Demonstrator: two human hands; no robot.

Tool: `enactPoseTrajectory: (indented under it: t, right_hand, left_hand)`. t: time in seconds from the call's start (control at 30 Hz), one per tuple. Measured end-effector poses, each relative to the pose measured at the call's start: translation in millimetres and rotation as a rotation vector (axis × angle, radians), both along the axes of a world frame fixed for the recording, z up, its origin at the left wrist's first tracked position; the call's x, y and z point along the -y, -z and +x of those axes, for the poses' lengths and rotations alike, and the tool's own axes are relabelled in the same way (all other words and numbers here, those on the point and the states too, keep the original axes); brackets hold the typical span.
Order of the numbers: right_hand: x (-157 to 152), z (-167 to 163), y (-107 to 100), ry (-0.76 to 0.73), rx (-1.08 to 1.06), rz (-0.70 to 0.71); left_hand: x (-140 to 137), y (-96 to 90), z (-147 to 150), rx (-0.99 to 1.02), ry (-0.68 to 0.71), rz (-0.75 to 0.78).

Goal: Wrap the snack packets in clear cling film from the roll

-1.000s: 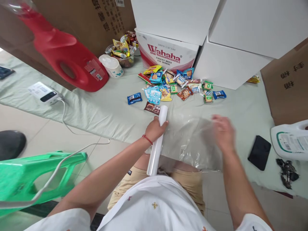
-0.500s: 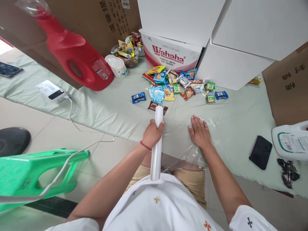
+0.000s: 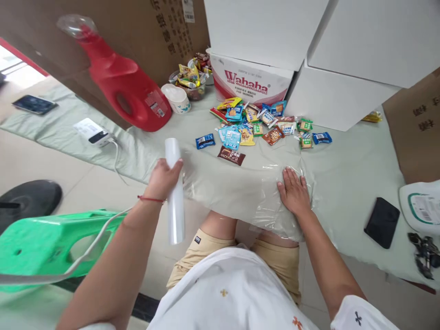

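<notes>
My left hand [image 3: 164,178] is wrapped around a roll of clear plastic film [image 3: 176,211], held upright in view at the table's front edge. From the roll a sheet of film [image 3: 233,188] stretches right across the tabletop to my right hand [image 3: 294,190]. That hand lies flat on the film with its fingers out, pressing it against the cloth. Beyond the sheet sits a brown snack packet [image 3: 231,156], and behind it a pile of wrapped snacks [image 3: 247,123] in several colours.
A red jug [image 3: 134,91], a paper cup [image 3: 176,98] and a bowl of snacks [image 3: 195,93] stand at the back left. White boxes [image 3: 261,27] are stacked behind. A black phone or wallet [image 3: 382,222] and keys [image 3: 424,254] lie right. A green stool [image 3: 44,243] stands left.
My left hand has moved left with the roll, drawing out a longer stretch of film over the table. My right hand stays pressed flat on the film.
</notes>
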State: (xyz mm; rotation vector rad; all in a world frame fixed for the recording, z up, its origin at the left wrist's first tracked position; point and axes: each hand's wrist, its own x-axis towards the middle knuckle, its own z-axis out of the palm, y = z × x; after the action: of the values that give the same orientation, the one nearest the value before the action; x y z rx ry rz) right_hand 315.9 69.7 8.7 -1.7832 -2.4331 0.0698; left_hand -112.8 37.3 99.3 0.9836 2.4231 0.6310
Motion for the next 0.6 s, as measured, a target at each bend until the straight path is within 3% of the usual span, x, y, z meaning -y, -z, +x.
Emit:
enactPoseTrajectory:
  t: [0.1, 0.23, 0.33, 0.6]
  right_hand:
    - [0.1, 1.5, 1.1, -0.011, -0.007, 0.018]
    - [-1.7, 3.2, 0.7, -0.035, -0.019, 0.011]
    - [-5.2, 0.8, 0.2, -0.035, -0.025, 0.003]
    - [-17.8, -29.8, -0.1, -0.027, -0.047, -0.019]
  left_hand:
    - [-18.2, -4.1, -22.5, 0.118, 0.025, -0.041]
    - [-58.8, 0.6, -44.0, -0.164, 0.107, -0.14]
    - [-80.0, 7.8, -57.2, -0.26, 0.121, -0.233]
    - [-90.1, 18.8, -59.4, -0.34, 0.035, -0.183]
